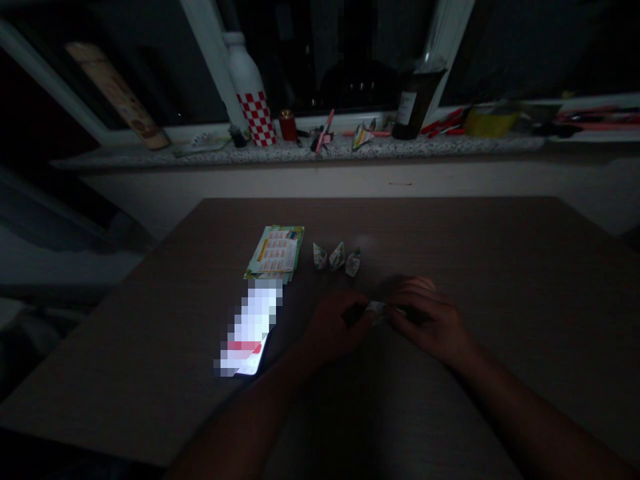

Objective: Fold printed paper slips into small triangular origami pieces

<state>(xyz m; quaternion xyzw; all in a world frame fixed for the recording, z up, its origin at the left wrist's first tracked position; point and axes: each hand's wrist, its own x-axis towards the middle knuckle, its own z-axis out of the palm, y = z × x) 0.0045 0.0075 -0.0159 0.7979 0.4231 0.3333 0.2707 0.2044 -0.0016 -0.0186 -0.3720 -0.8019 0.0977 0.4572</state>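
Observation:
A small piece of folded paper (376, 309) is pinched between my two hands above the wooden table (440, 233). My left hand (340, 323) grips its left side with thumb and fingers. On the other side, my right hand (430, 317) holds the paper's right edge, its fingers bent over and partly hiding it. The light is dim, so the fold's exact shape cannot be made out. Just beyond my left hand stand three small folded paper pieces in a row: a left one (320, 257), a middle one (337, 256) and a right one (353, 263).
Left of the folded pieces lies a stack of printed cards (275, 252). A phone with a lit, blurred screen (253, 330) rests nearer me. Along the granite windowsill (200, 155) stand a red-and-white checkered bottle (257, 110), a dark bottle (411, 110), a tall tube (120, 97) and pens (324, 133).

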